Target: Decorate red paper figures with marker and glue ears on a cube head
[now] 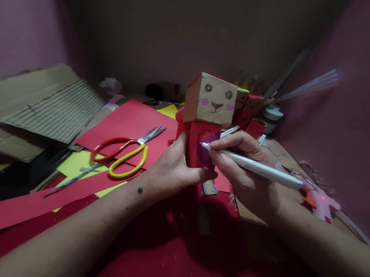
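Note:
A cardboard figure (pixel 214 100) with a box head, drawn eyes, pink cheeks and a red paper body stands before me. My left hand (pixel 175 165) grips the lower part of its red body, thumb across the front. Between the fingers of my right hand (pixel 245 167) is a white marker (pixel 264 173), its purple tip touching the body's front. A purple round patch (pixel 204 153) shows there, with an outlined area above it. Scissors (pixel 142 140) with one red and one yellow handle lie left of the figure, on red paper (pixel 128 118).
Corrugated cardboard sheets (pixel 55 112) lean at the left. A pencil (pixel 74 179) rests over yellow paper and a red strip (pixel 10 207). Clear sticks (pixel 311 85) jut out at the right, above a pale-lidded jar (pixel 273 114). A pink glue gun (pixel 323 204) lies near my right forearm.

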Action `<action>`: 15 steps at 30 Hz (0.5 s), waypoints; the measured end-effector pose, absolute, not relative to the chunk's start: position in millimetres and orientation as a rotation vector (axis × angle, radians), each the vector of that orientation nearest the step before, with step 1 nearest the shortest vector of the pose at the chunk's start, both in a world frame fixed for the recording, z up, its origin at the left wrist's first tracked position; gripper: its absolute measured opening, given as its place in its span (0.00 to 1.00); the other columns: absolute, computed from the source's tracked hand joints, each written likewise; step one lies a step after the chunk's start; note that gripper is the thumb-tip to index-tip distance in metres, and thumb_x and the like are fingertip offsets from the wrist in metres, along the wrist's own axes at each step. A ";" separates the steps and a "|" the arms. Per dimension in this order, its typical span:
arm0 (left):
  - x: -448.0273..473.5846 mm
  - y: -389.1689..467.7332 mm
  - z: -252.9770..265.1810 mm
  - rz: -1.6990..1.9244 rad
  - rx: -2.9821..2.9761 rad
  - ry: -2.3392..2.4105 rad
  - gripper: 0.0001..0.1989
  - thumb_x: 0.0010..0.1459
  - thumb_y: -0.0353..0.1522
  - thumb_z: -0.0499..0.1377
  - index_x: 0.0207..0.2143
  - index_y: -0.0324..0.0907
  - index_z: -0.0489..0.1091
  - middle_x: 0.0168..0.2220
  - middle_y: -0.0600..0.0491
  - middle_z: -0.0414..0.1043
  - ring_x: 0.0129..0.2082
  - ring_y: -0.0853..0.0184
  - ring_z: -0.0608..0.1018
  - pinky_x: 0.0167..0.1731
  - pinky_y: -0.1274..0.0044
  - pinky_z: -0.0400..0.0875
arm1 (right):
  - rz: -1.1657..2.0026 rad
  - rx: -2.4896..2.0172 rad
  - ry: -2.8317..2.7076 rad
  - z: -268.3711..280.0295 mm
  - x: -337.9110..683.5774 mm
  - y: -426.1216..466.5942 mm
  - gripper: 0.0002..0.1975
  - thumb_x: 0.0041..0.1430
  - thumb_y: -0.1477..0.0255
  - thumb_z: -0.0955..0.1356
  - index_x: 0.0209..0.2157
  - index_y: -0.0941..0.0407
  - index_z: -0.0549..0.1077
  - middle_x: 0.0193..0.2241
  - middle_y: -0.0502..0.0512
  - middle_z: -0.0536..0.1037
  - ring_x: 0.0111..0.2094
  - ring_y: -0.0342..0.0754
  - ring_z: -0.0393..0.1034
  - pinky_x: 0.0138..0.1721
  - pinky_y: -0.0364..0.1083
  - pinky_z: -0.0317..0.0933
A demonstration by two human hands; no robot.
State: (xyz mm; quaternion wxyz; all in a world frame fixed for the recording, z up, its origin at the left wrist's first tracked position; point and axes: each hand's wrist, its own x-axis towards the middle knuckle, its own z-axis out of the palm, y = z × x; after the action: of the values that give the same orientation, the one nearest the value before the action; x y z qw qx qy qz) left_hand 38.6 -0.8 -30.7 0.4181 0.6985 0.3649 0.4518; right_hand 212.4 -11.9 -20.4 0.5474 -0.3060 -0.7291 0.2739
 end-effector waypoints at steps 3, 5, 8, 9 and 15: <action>39.5 -0.9 -30.1 1.127 1.753 0.904 0.27 0.49 0.34 0.70 0.52 0.43 0.69 0.44 0.49 0.76 0.49 0.50 0.77 0.54 0.57 0.72 | 0.637 -0.711 -1.693 -18.1 209.5 -11.8 0.04 0.60 0.77 0.72 0.34 0.52 0.78 0.26 0.45 0.76 0.24 0.40 0.69 0.26 0.40 0.64; 39.9 -1.2 -29.5 1.129 1.752 0.907 0.26 0.49 0.34 0.70 0.51 0.44 0.69 0.42 0.50 0.75 0.48 0.52 0.78 0.55 0.57 0.72 | 0.637 -0.709 -1.683 -16.9 208.2 -12.1 0.05 0.60 0.77 0.72 0.34 0.52 0.78 0.25 0.46 0.76 0.24 0.40 0.69 0.26 0.40 0.64; 39.9 -1.4 -29.2 1.128 1.759 0.922 0.25 0.48 0.33 0.70 0.49 0.43 0.69 0.42 0.50 0.76 0.48 0.51 0.78 0.55 0.58 0.72 | 0.642 -0.713 -1.680 -16.9 208.3 -12.5 0.04 0.60 0.77 0.72 0.34 0.52 0.78 0.26 0.46 0.77 0.24 0.40 0.68 0.26 0.40 0.64; 39.7 -1.4 -29.4 1.128 1.759 0.927 0.25 0.48 0.33 0.70 0.49 0.43 0.69 0.43 0.50 0.76 0.49 0.51 0.77 0.55 0.58 0.72 | 0.648 -0.712 -1.680 -17.3 208.8 -12.6 0.04 0.60 0.77 0.72 0.35 0.52 0.78 0.26 0.46 0.77 0.24 0.40 0.68 0.26 0.40 0.63; 38.6 -1.8 -31.6 1.121 1.746 0.902 0.30 0.51 0.35 0.71 0.54 0.43 0.66 0.50 0.47 0.76 0.53 0.49 0.77 0.54 0.59 0.74 | 0.688 -0.754 -1.719 -19.6 212.6 -12.5 0.03 0.60 0.75 0.72 0.34 0.52 0.78 0.22 0.44 0.74 0.22 0.40 0.66 0.23 0.40 0.60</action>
State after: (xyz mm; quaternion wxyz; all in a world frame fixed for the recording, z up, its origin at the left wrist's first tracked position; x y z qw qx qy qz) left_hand 38.6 -1.8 -31.6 0.4254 0.6985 0.3609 0.4482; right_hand 212.6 -12.5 -19.6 0.5408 -0.3172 -0.7233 0.2896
